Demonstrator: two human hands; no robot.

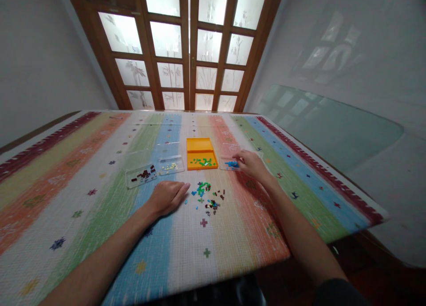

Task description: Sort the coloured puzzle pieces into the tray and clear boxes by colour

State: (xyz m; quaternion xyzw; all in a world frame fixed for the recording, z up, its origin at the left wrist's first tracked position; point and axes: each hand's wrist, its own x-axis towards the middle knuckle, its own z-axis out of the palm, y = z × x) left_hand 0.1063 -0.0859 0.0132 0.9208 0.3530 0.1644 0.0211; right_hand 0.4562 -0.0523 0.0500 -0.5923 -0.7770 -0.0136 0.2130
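A loose pile of small green, blue and brown building bricks [202, 188] lies on the striped tablecloth. To its left my left hand [168, 197] rests on the cloth with fingers curled and the thumb pointing at the pile; the inside of the hand is hidden. My right hand [249, 162] is over a clear plastic box on the right, fingertips pinched together just by several blue bricks [232, 164]. Whatever the fingertips may hold is too small to see. Between the hands, farther back, an open orange case [199, 145] has green bricks [205, 162] in its near half.
Left of the orange case stand a clear box [183, 163] with pale yellow bricks and another clear box [128, 180] with dark brown bricks. The striped tablecloth [206, 270] covers the table. Wooden doors with frosted panes [166, 39] rise behind it, with walls on both sides.
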